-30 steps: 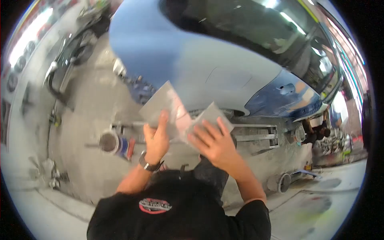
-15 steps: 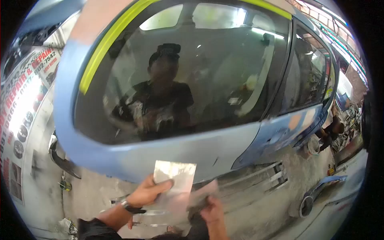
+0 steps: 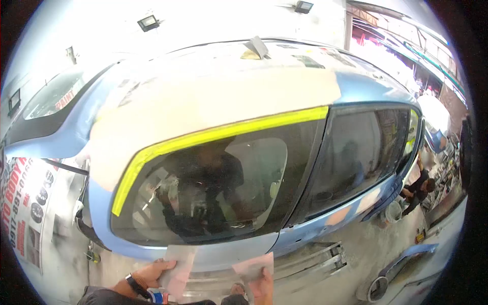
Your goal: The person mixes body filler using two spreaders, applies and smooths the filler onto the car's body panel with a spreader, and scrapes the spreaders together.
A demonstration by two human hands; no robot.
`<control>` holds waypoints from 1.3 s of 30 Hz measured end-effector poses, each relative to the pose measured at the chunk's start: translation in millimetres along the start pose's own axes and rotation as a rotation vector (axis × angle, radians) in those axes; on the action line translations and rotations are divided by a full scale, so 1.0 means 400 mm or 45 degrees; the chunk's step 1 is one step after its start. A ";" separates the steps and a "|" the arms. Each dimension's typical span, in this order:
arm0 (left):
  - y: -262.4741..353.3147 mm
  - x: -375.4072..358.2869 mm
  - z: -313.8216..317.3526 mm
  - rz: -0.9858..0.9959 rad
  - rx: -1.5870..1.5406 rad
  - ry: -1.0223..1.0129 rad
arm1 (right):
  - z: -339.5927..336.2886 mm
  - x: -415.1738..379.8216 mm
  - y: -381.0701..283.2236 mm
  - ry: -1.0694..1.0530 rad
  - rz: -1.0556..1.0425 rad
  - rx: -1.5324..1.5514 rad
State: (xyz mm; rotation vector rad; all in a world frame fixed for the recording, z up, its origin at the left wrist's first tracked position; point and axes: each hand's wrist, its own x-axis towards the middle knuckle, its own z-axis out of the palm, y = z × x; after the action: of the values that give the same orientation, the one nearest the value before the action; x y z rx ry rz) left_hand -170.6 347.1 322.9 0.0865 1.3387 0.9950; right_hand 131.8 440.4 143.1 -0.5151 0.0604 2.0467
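Car: a light blue car body (image 3: 356,84) fills the view, roof and upper panel sanded pale, a yellow-green tape strip (image 3: 218,134) running along the top edge of the dark rear side window (image 3: 213,188).
Floor: grey concrete (image 3: 371,244) below the car, with a metal frame (image 3: 315,259) lying on it near the sill.
Other person: someone crouches at the far right by the car's front end (image 3: 419,188), well apart from the hands.
Left hand: the left hand (image 3: 152,274), watch on its wrist, is closed on a grey sanding sheet (image 3: 178,264), thumb across its lower edge; the sheet rises from the hand and lies against the blue panel just under the window.
Right hand: the right hand (image 3: 262,290) is clenched on a pinkish sheet (image 3: 254,264), which stands above the fingers, near the same panel; whether it touches the panel cannot be told.
Change: half a second earlier the window filled the frame; now the roof shows too, and both hands sit lower, at the bottom edge, the two sheets further apart.
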 end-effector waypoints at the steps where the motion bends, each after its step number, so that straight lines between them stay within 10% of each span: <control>1: 0.020 -0.017 -0.008 0.016 0.031 -0.032 | -0.002 -0.022 -0.001 0.057 -0.016 -0.002; 16: 0.793 -0.166 0.081 0.943 0.058 -0.486 | 0.319 -0.148 0.157 0.202 -0.116 -0.047; 18: 0.952 -0.146 0.142 0.952 0.077 -0.663 | 0.365 -0.150 0.196 0.147 -0.538 -0.771; 22: 1.162 -0.088 0.242 0.708 0.087 -0.840 | 0.425 -0.210 0.234 0.193 -0.237 0.013; 32: 1.261 0.111 0.432 0.509 0.398 -1.158 | 0.596 -0.162 0.204 -0.036 -0.665 0.164; 39: 1.254 0.206 0.489 0.507 0.564 -0.914 | 0.662 -0.049 0.139 -0.143 -0.608 0.210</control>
State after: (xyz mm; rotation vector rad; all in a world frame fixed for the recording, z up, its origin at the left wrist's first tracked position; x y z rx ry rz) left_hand -290.3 796.8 605.8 0.9857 0.8550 0.8494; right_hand 4.9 462.4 382.0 -0.2769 0.0340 1.5829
